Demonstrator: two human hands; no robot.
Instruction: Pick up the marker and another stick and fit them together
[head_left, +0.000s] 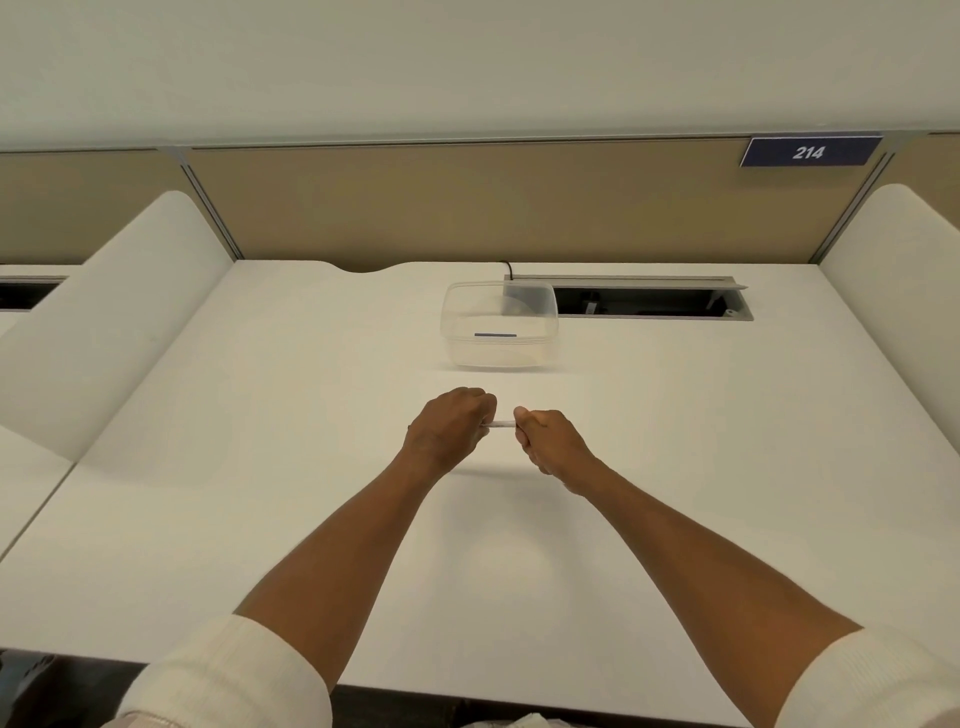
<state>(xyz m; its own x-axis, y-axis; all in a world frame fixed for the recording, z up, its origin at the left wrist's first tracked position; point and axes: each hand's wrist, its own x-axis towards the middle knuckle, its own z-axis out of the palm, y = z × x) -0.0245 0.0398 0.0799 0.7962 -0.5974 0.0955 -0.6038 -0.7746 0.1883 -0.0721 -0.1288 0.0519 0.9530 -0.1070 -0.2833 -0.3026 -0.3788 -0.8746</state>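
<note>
Gripping a small, pale, slender object (500, 424) between them, the left hand (451, 427) and the right hand (551, 441) meet above the middle of a white desk (260, 467). Fingers of both hands are curled tight, each fist pinching one end of the piece, so only a short whitish stretch shows in the gap between the knuckles; what the object is cannot be told from this view. Both forearms are bare, with cream ribbed sleeves (228, 670) pushed up near the elbows at the bottom edge.

Just beyond the hands, and apart from them, a clear plastic container (498, 325) stands upright and lidless on the desk, a thin dark blue strip showing on its near wall; any writing on the strip is too small to read. Beside the container's far right corner lies an open cable trough (649, 299) with a grey metal flap, and a black cable (508, 269) runs down behind it. A tan partition panel (467, 208) backs the desk. At the panel's upper right, a navy plate (810, 151) reads "214" in white numerals. White curved dividers (104, 322) flank the desk on both sides.
</note>
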